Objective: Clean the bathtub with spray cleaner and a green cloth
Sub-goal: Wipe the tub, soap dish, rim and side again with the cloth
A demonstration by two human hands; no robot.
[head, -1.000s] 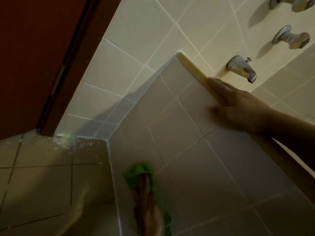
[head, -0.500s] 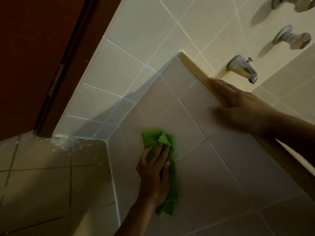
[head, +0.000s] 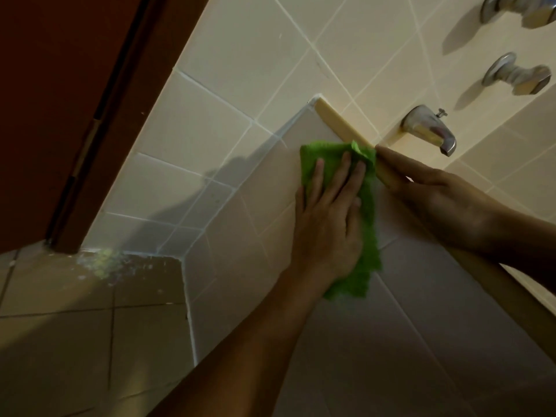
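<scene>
1. Container: the bathtub, faced with a beige tiled side panel (head: 421, 311) and capped by a narrow pale yellow rim (head: 340, 123). From my head view the basin lies behind the rim and is hidden, so I cannot report any contents.

2. Task item: the bright green fuzzy cloth (head: 369, 236) lies flat against the upper part of the side panel, with its top corner touching the rim.

3. Hands: my left hand (head: 328, 224) presses the cloth to the tile with straight, spread fingers (no pinch, no curl). My right hand (head: 436, 200) rests along the rim with its fingers extended, their tips just beside the cloth's top corner. The 2 hands are near each other but not touching.

4. Edges: the rim ends at the cream tiled wall (head: 240, 70), a little beyond the cloth. The panel meets the wall along a white grout line and meets the dim tiled floor (head: 75, 326) at a lower corner.

5. Open room: bare panel tile extends below and to the left of the cloth. A chrome tub spout (head: 430, 130) projects from the wall near the right fingertips, with 2 chrome tap handles (head: 517, 76) above it. A dark brown door (head: 60, 85) bounds the left side.
</scene>
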